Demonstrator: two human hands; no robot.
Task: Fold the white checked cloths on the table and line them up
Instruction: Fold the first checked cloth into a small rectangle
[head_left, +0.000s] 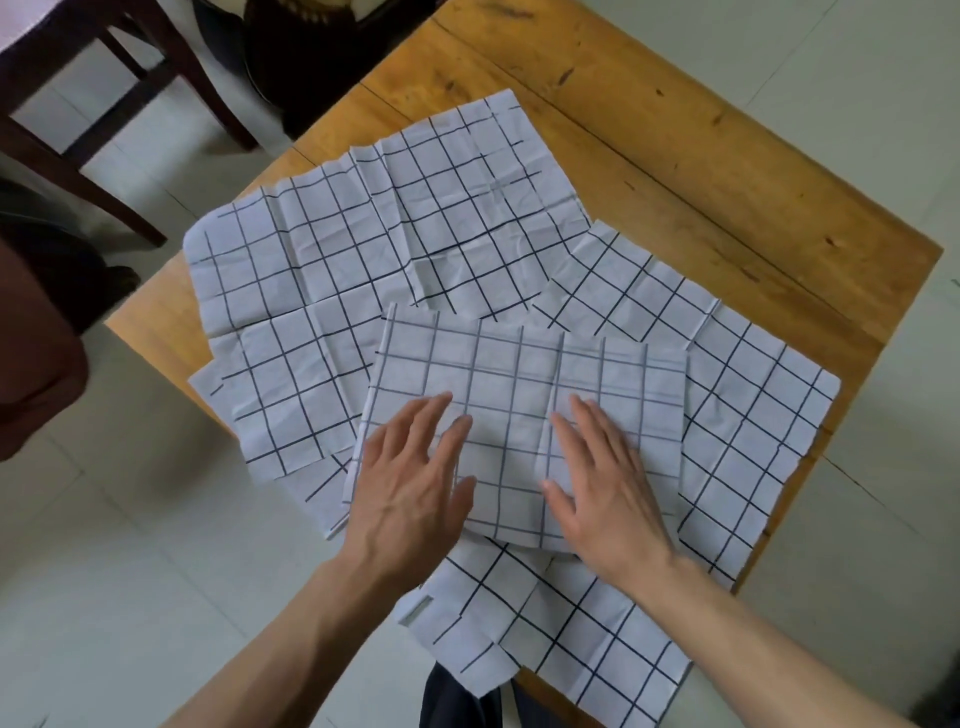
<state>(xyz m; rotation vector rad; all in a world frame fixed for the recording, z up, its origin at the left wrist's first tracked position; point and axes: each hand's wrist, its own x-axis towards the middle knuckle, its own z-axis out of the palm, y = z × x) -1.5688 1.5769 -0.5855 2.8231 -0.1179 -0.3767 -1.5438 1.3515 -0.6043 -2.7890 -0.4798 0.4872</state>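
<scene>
A folded white checked cloth (524, 374) lies on top of several unfolded white checked cloths spread over the wooden table (701, 171). My left hand (415, 483) lies flat on its left half, fingers straight and spread. On its right half my right hand (602, 483) presses down flat as well. One wrinkled open cloth (374, 228) stretches away to the back left. Another open cloth (737, 405) lies at the right. A third cloth (561, 639) hangs over the near edge of the table under my wrists.
A dark wooden chair (119, 119) stands on the tiled floor at the back left. A dark round object (322, 57) sits beyond the table's far corner. Bare tabletop shows at the back right. Dark clothing (457, 696) shows below the near edge.
</scene>
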